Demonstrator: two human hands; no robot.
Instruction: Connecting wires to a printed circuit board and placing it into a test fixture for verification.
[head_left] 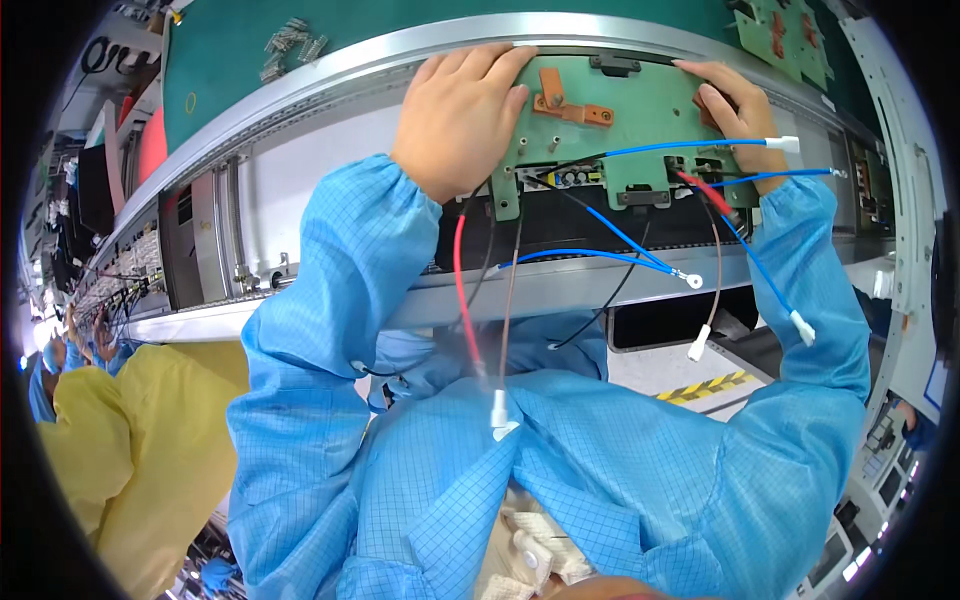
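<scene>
A green fixture plate lies across the conveyor line in front of me, with black clips and orange-brown clamp blocks on it. My left hand grips its left end, fingers stretched over the far edge and thumb along the plate. At the right end, my right hand is closed round the edge beside another orange-brown block, partly hidden by the fingers. A circuit board shows under the plate's near side. From it hang blue wires, a red wire and brown and black wires, some ending in white connectors.
Beyond the conveyor's metal rail is a green work surface with a pile of small metal parts. Another green fixture stands at the far right. People in yellow and blue clothing are on the left.
</scene>
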